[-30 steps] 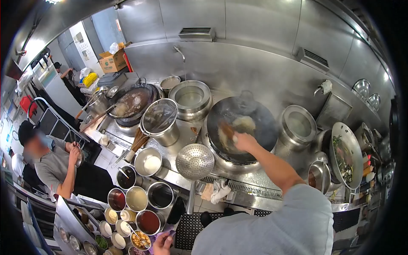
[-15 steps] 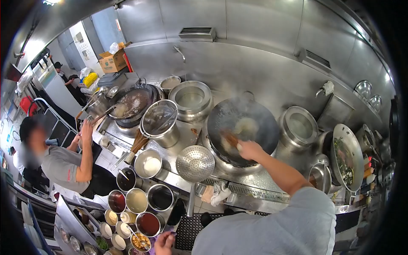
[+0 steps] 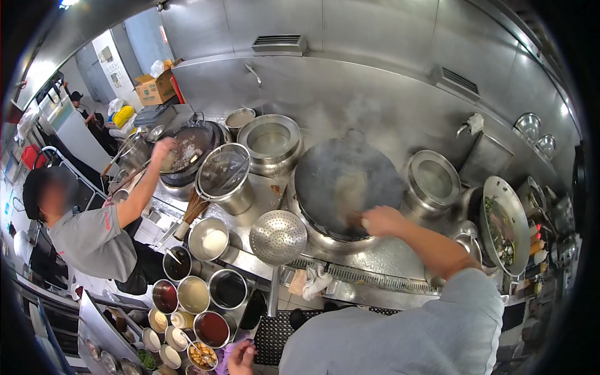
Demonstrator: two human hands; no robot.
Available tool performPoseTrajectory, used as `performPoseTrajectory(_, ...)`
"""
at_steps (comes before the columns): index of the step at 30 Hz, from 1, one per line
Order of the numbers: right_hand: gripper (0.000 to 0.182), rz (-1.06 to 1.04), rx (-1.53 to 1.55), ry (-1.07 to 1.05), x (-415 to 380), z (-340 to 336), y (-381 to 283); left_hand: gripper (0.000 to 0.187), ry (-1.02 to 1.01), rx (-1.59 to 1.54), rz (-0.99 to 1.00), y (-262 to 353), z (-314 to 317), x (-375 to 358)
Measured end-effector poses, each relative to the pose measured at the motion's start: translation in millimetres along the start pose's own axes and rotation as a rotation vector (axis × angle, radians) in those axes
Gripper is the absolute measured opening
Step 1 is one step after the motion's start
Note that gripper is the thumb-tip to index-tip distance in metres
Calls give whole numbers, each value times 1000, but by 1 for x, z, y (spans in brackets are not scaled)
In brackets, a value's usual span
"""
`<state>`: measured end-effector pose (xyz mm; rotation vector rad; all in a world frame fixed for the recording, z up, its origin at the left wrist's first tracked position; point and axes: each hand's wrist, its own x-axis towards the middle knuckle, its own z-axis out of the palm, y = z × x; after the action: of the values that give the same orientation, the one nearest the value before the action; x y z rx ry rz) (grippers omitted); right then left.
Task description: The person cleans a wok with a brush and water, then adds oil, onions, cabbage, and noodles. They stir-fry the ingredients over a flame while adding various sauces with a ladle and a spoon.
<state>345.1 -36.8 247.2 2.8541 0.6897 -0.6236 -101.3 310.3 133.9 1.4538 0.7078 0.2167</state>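
My right hand point(image 3: 382, 221) is closed round the end of a brown bamboo brush point(image 3: 355, 220), whose bristles are blurred inside the large dark wok point(image 3: 387, 169). Steam rises over the wok and a pale patch of liquid lies in it. Low in the view, my left hand point(image 3: 240, 357) has its fingers curled near a purple cloth point(image 3: 224, 356), beside a metal container of red sauce point(image 3: 212, 329); whether it grips anything is unclear. A perforated strainer point(image 3: 278, 237) rests left of the wok.
At the left, a co-worker point(image 3: 94, 244) reaches over a second wok point(image 3: 194, 147). Steel pots point(image 3: 270, 142) stand between the woks, another pot point(image 3: 432, 181) to the right. A large pan with greens point(image 3: 505, 228) leans at the far right. Sauce containers point(image 3: 194, 295) fill the lower left.
My right hand and the brush have moved toward the wok's near edge. The steam has thickened. The co-worker's arm now stretches out over the second wok. The whole view has shifted slightly.
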Motion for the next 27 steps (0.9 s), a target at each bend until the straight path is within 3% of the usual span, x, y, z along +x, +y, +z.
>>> performPoseTrajectory(3, 29, 91, 112, 369, 90, 44, 18, 32, -76, 126, 3, 62, 27, 21)
performPoseTrajectory(5, 24, 279, -70, 292, 128, 52, 62, 32, -94, 134, 33, 80, 30, 24)
performPoseTrajectory(7, 20, 368, -57, 332, 114, 41, 101, 32, -48, 116, 50, 79, 22, 11)
performPoseTrajectory(12, 24, 157, -248, -45, -17, -16, 58, 29, 53, 79, 83, 31, 5, -13)
performPoseTrajectory(13, 25, 82, -244, -126, -27, -20, 36, 26, 82, -30, -11, 23, 8, -11)
performPoseTrajectory(15, 27, -3, -149, -157, -14, -20, -4, 29, 12, -63, 26, 17, 20, 11)
performPoseTrajectory(17, 30, -84, 3, 86, 33, -3, -19, 33, -95, -27, 43, 30, 34, 28)
performPoseTrajectory(19, 29, 76, 177, 252, 77, 8, -11, 32, -178, 68, 31, 47, 45, 45)
performPoseTrajectory(21, 30, 220, 93, 213, 110, 28, 30, 32, -201, 109, 53, 65, 45, 44)
performPoseTrajectory(23, 30, 307, 24, 135, 87, 27, 51, 31, -196, 109, 72, 65, 38, 37)
performPoseTrajectory(25, 42, 248, -145, -76, 47, 23, 49, 30, -198, 1, 20, 40, 27, 30)
performPoseTrajectory(27, 43, 169, -96, -117, 1, 1, 12, 30, -232, -34, -104, 18, 26, 31)
